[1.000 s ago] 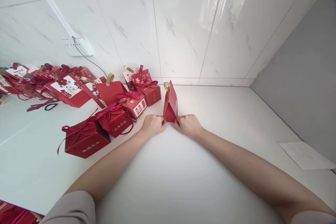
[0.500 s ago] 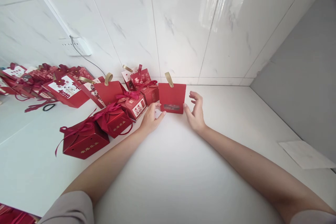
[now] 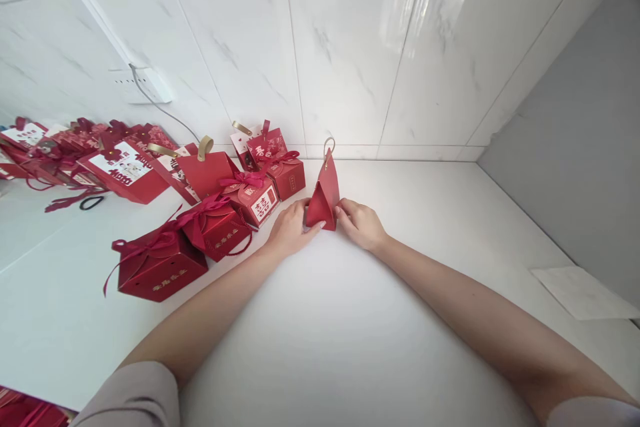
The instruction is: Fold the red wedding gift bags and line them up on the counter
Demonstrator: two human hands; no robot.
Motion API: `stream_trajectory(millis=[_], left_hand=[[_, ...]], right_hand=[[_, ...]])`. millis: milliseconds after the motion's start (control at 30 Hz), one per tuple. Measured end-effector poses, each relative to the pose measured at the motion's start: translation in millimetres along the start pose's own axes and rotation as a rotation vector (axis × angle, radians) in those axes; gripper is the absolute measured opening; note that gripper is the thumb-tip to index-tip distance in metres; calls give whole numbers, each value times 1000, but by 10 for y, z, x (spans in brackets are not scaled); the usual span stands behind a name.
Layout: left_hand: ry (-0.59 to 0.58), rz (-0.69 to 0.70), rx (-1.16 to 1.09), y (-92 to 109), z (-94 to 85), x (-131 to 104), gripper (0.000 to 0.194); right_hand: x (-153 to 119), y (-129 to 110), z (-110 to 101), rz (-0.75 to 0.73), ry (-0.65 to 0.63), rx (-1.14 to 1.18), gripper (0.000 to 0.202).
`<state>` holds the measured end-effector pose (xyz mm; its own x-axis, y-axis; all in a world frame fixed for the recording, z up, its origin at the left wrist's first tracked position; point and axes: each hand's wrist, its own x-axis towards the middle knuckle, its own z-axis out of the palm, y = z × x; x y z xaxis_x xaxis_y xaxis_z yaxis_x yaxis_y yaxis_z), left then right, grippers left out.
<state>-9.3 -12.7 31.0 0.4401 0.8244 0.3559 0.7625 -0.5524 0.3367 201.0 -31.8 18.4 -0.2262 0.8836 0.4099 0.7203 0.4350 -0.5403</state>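
A red gift box [image 3: 323, 197] with a gold loop handle stands upright on the white table [image 3: 340, 333], its narrow triangular side facing me. My left hand [image 3: 293, 229] grips its lower left, thumb across the near bottom edge and fingers partly hidden behind. On the other side, my right hand [image 3: 363, 223] has its fingertips pressed against the lower right face. Close to my left hand is a red and white box [image 3: 254, 200] with a ribbon bow. A small red box [image 3: 287, 173] with a bow stands just behind it.
Two larger ribboned boxes, a front one [image 3: 163, 267] and one beside it [image 3: 220, 227], continue the row at left. More gift boxes [image 3: 127, 170] crowd the back left, near a wall socket [image 3: 143, 85]. A white sheet [image 3: 585, 292] lies at right. The tiled wall [image 3: 345, 60] borders the table.
The gift box has been turned from its broad windowed face to its narrow side and sits slightly closer. My right hand has moved left and closed in against it.
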Motion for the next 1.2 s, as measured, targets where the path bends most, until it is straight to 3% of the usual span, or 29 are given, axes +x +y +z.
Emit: stream_trajectory(millis=[67, 167, 400, 933, 1133, 1200], left_hand=[[68, -14, 146, 17, -2, -7, 39], [52, 45, 266, 13, -1, -17, 31], [-42, 91, 373, 7, 29, -52, 48], [-52, 49, 419, 62, 63, -86, 34], [-171, 215, 183, 63, 30, -87, 27], [-207, 249, 143, 63, 26, -79, 25]], right_hand=[[-12, -28, 6, -84, 4, -108, 29], [-15, -28, 27, -151, 10, -199, 27], [-1, 20, 44, -71, -66, -334, 30], [-40, -43, 51, -33, -125, -386, 24], [-35, -53, 39, 140, -5, -367, 56], [-23, -52, 68, 137, 67, -336, 68]])
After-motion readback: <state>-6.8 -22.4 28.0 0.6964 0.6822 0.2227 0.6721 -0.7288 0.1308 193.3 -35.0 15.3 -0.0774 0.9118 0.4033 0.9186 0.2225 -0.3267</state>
